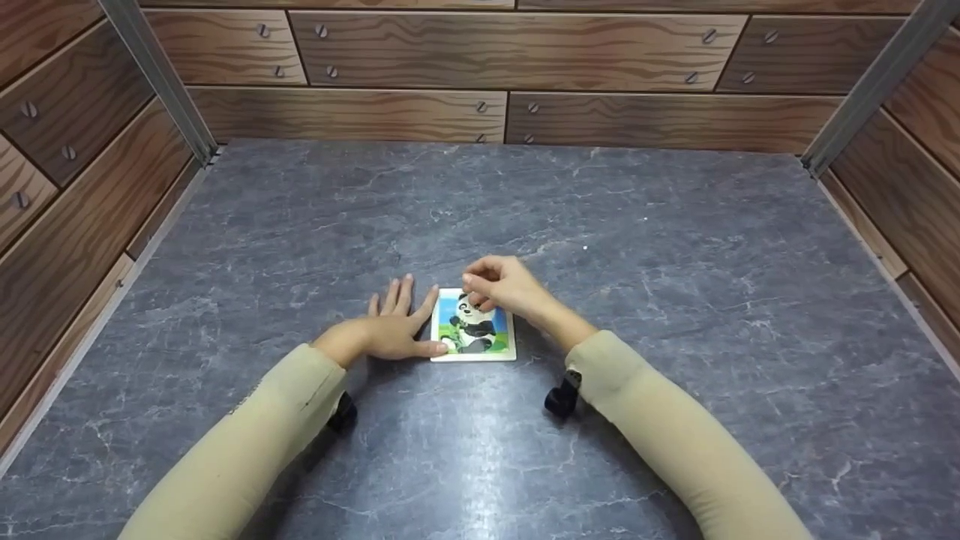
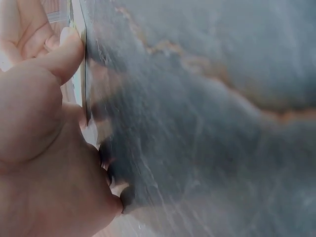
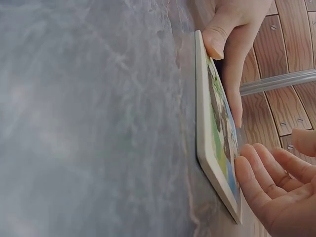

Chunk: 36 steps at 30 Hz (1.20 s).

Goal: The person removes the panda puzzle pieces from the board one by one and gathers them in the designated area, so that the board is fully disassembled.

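A flat panda picture board [image 1: 478, 336] with a pale raised border lies on the table. My left hand [image 1: 390, 334] lies beside its left edge with the fingers spread, and the thumb rests on the near left corner. In the right wrist view the left thumb [image 3: 215, 42] is on the border, with the index finger along the side. My right hand [image 1: 514, 289] is over the far right part of the picture and hides some of it. Its fingers [image 3: 261, 173] bend loosely right at the picture's surface, the thumb stands apart, and nothing shows between them.
The grey marbled tabletop [image 1: 637, 300] spreads around the board. Wood-patterned walls [image 1: 517, 52] stand at the back and both sides, with metal posts [image 1: 161, 75] at the far corners. A small white speck [image 1: 585, 247] lies beyond the right hand. Black wrist devices [image 1: 562, 395] sit under the sleeves.
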{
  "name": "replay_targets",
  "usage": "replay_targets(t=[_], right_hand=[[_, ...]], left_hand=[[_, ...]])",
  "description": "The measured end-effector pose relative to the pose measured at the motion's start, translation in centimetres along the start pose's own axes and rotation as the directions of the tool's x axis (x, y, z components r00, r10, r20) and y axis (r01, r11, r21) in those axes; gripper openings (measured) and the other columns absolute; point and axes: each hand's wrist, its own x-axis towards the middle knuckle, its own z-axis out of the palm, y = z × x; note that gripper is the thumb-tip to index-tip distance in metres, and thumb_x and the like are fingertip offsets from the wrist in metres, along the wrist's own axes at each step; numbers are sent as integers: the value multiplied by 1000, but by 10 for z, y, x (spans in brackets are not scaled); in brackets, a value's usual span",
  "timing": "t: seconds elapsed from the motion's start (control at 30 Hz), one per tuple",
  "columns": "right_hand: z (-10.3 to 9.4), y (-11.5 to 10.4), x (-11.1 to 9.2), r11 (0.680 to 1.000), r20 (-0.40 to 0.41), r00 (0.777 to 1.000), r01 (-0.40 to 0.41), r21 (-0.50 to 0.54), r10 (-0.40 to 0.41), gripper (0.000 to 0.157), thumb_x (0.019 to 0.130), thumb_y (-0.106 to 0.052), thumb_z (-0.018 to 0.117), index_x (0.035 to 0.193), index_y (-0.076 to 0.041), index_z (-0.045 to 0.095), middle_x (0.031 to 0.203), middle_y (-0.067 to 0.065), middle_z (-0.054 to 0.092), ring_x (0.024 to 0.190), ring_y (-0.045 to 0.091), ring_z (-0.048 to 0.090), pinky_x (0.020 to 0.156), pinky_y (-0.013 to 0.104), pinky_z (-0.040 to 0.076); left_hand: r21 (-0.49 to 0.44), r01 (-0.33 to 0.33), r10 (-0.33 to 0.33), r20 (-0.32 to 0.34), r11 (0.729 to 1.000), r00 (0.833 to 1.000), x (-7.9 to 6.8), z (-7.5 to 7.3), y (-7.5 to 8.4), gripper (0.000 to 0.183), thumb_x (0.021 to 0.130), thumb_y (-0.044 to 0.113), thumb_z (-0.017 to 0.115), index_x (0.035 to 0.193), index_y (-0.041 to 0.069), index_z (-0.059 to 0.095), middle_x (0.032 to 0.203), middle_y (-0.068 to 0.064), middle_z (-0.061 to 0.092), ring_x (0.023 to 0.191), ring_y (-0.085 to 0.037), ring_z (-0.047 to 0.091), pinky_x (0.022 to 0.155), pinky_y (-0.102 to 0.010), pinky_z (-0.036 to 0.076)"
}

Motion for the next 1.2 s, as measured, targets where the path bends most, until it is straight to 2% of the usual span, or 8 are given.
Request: replay_targets(t=[0.17,0.27,0.43,0.57,0.67,0.8,1.0,1.2], right_hand=[[3,3,4,999,3,1000,-4,-47,5,29,94,-16,56,115,4,59,97,18,64,79,26,64,66,32,54],[6,3,6,997,10,999,-35,-68,36,26,96,-14,53,113,4,60,93,15,63,74,22,62,63,29,52],[12,2,11,991,24,997,-76,-106,79,23,97,-9,49,112,3,62,79,9,58,60,14,51,52,23,43],[15,2,12,984,33,998,-44,-171,50,22,97,-8,47,109,2,63,71,7,54,52,12,43,47,23,35],[17,2,14,966,23,1000,14,-259,-8,21,96,-8,49,105,1,66,77,7,59,58,11,48,52,22,39],[19,2,15,934,8,998,68,-350,-69,20,94,-8,51,102,0,68,91,9,65,76,15,56,65,25,45],[23,0,15,915,13,997,76,-396,-77,20,95,-7,51,106,-1,66,97,10,65,83,19,58,70,29,48],[26,-2,13,886,6,992,112,-449,-123,17,93,-7,54,102,-2,67,99,10,65,87,21,60,77,33,48]], left_hand=[[15,3,-3,11,1000,1000,1,2,-2,98,81,75,37,144,28,-21,142,-13,-38,129,-30,-35,102,-56,-17],[19,6,-6,24,1000,1000,3,2,-5,98,80,77,36,143,30,-24,141,-12,-40,128,-29,-36,101,-57,-18],[26,7,-7,23,1000,1000,6,4,-9,100,77,80,35,141,32,-26,141,-11,-41,128,-29,-37,101,-58,-17],[27,8,-9,23,1000,1000,8,5,-11,99,77,81,34,141,34,-26,140,-10,-42,127,-28,-38,101,-57,-18],[20,7,-7,27,1000,1000,7,5,-11,100,77,80,35,141,32,-26,140,-11,-42,127,-28,-38,100,-58,-19],[16,8,-8,28,1000,1000,6,4,-10,100,77,80,35,142,32,-25,140,-10,-42,127,-28,-38,100,-58,-19],[27,6,-6,15,1000,1000,6,4,-8,99,78,80,33,142,32,-24,141,-10,-42,127,-28,-38,99,-59,-20],[25,10,-10,12,1000,1000,4,4,-7,98,78,80,33,142,32,-24,141,-10,-41,127,-28,-38,99,-59,-20]])
